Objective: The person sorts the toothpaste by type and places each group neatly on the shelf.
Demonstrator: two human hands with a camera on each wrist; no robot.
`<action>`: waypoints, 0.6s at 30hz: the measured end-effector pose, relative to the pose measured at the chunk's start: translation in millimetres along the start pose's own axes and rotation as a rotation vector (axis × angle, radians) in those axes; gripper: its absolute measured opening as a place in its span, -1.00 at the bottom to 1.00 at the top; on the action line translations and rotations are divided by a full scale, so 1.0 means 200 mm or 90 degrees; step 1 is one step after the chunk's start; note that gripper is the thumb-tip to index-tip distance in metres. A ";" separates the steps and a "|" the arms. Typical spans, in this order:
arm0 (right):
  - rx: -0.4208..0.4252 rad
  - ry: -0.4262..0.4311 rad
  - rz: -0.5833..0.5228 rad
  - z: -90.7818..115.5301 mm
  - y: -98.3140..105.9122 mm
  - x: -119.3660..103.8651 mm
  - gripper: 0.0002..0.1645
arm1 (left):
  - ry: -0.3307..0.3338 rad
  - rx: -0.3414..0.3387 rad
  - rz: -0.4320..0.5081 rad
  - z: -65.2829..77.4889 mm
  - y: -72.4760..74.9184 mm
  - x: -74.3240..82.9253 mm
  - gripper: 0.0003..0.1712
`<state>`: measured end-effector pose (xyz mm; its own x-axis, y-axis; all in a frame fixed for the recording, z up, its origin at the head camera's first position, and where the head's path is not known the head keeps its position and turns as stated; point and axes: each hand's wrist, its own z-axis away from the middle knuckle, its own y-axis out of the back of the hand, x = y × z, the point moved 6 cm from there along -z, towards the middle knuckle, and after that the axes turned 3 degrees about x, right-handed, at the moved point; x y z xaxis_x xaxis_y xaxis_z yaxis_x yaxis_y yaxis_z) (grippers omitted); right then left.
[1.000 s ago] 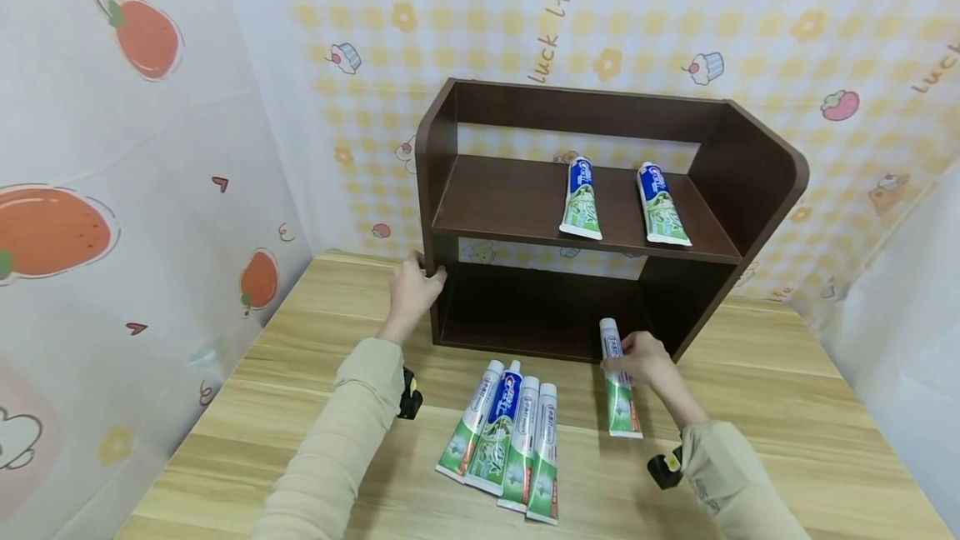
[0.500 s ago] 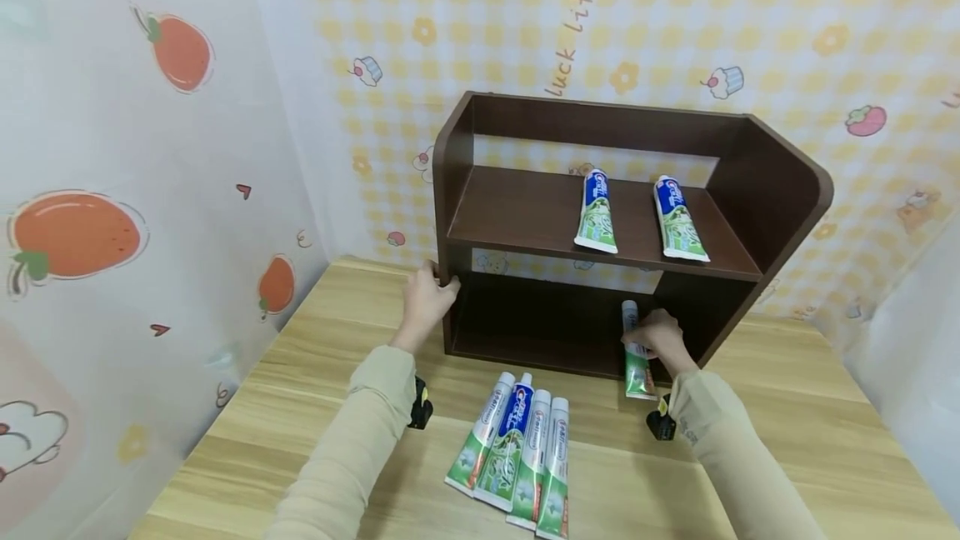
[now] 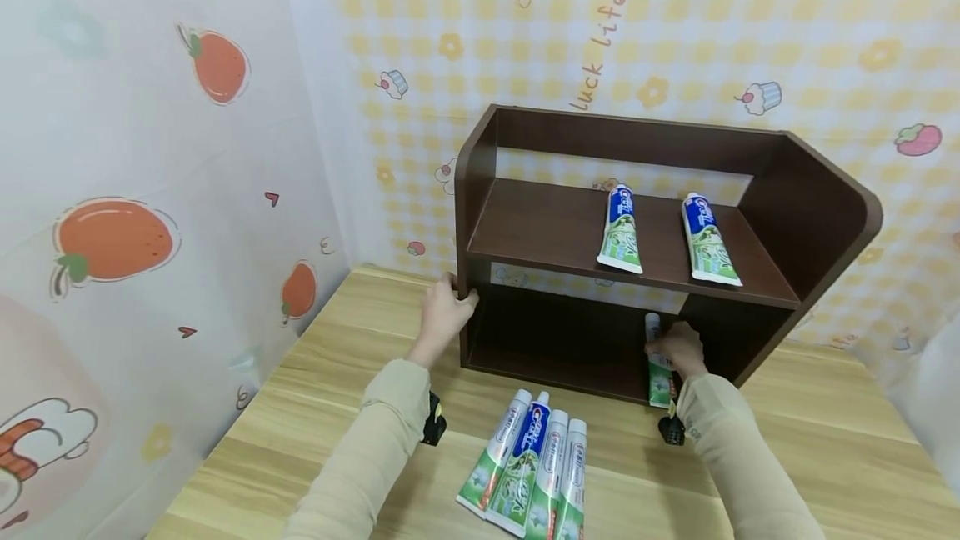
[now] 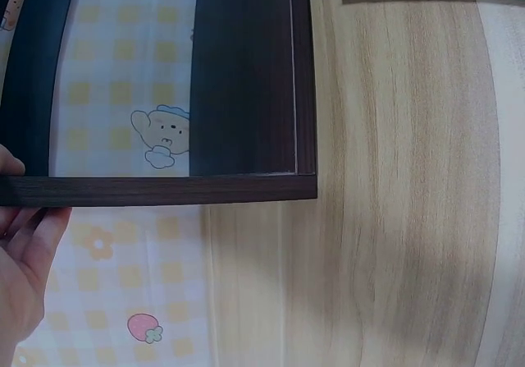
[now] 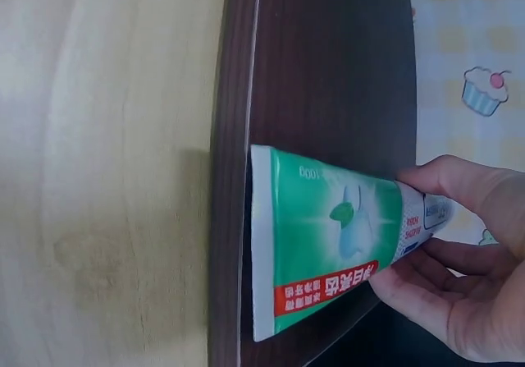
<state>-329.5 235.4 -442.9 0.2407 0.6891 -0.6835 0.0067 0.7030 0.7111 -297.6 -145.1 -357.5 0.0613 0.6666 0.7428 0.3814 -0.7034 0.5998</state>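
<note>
My right hand [image 3: 681, 347] pinches a white and green toothpaste tube [image 5: 336, 227] between thumb and fingers. The tube lies over the lower board at the right end of the dark brown shelf [image 3: 555, 344], its flat end near the front edge and its cap toward the back. With thumb inside and fingers outside, my left hand [image 3: 444, 311] grips the shelf's left side panel [image 4: 164, 190]. On the upper board rest two blue and green toothpaste tubes [image 3: 621, 232], spaced apart, caps to the back.
Several toothpaste tubes [image 3: 517, 473] lie fanned side by side on the wooden table [image 3: 300, 407], in front of the shelf. Behind the shelf is a yellow-checked wall covering [image 3: 420, 48]. The shelf's right side panel [image 3: 817, 215] stands close to my right hand.
My right hand has carried the toothpaste tube from the table in front of the shelf into the lower compartment's right end. The left hand keeps its grip. The head view has shifted.
</note>
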 end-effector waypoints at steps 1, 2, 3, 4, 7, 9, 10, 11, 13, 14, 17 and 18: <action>0.002 0.003 -0.004 -0.01 0.00 0.00 -0.70 | 0.000 0.001 -0.003 0.00 0.00 0.00 -0.81; 0.006 0.004 -0.006 -0.01 0.00 0.01 -0.67 | 0.001 0.001 -0.006 0.00 0.00 0.00 -0.81; 0.009 0.005 -0.004 -0.02 -0.01 0.02 -0.64 | 0.001 0.002 -0.011 0.00 0.00 0.00 -0.81; 0.015 0.002 -0.002 -0.02 0.00 0.03 -0.65 | -0.001 0.002 -0.012 0.00 -0.01 0.00 -0.81; 0.029 -0.011 0.011 -0.02 0.00 0.06 -0.69 | -0.010 0.004 -0.010 0.00 -0.02 0.00 -0.81; 0.033 -0.015 0.018 -0.02 0.00 0.08 -0.75 | -0.014 0.008 -0.001 0.00 -0.02 0.00 -0.81; 0.033 -0.015 0.020 -0.02 0.00 0.08 -0.77 | -0.015 0.009 0.001 -0.01 -0.02 0.00 -0.81; 0.033 -0.012 0.025 -0.02 0.00 0.08 -0.77 | -0.015 0.011 0.004 -0.01 -0.02 0.00 -0.81; 0.027 -0.004 0.029 -0.01 -0.01 0.09 -0.76 | -0.012 0.011 0.009 -0.01 -0.02 0.00 -0.81; 0.020 0.000 0.028 -0.01 -0.01 0.08 -0.75 | -0.010 0.011 0.009 -0.01 -0.02 0.00 -0.81; 0.012 0.040 0.030 0.01 -0.02 0.06 -0.69 | 0.004 0.006 0.009 -0.01 -0.02 -0.02 -0.80; 0.004 0.053 0.036 0.01 -0.03 0.04 -0.73 | 0.009 0.005 0.008 -0.01 -0.02 -0.03 -0.80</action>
<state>-324.8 236.7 -452.0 0.1598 0.7401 -0.6533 0.0020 0.6615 0.7499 -301.1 -146.5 -363.2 0.0535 0.6542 0.7544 0.3879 -0.7098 0.5880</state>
